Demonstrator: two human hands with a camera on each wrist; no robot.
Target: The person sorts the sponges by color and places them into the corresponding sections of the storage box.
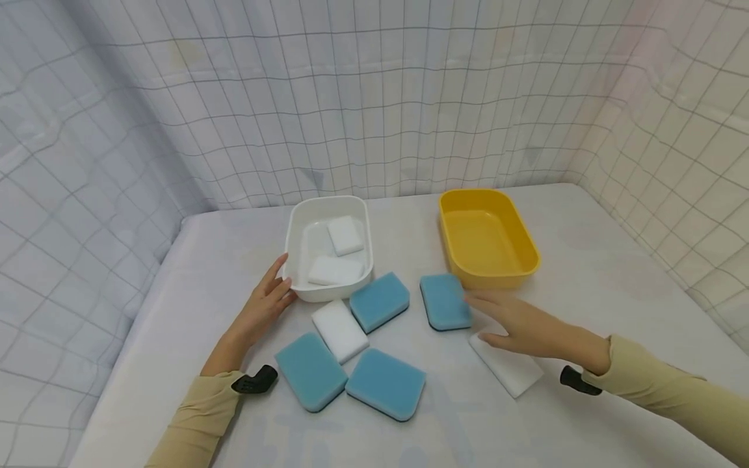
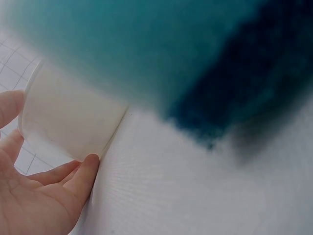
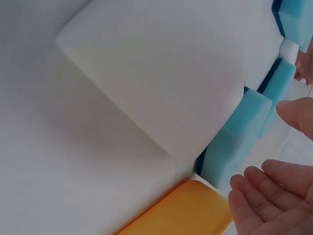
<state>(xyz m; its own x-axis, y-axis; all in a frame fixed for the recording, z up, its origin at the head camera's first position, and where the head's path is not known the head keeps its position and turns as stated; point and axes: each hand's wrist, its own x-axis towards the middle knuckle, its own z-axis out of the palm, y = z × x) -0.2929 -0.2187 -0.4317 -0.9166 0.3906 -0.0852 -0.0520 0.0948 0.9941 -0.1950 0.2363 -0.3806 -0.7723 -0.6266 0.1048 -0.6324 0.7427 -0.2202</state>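
Note:
My left hand rests its fingertips against the left front corner of a white bin, which holds two white foam blocks. In the left wrist view, thumb and fingers spread along the bin's wall. My right hand reaches left with straight fingers, its fingertips at the right edge of a blue sponge with a dark underside. Thumb and palm are over a white foam block, partly covering it. The right wrist view shows the fingers apart with nothing gripped between them.
A yellow bin stands behind the right hand. Nearer the left hand lie more blue sponges and a white foam block. Grid-patterned cloth walls enclose the white table's back and sides.

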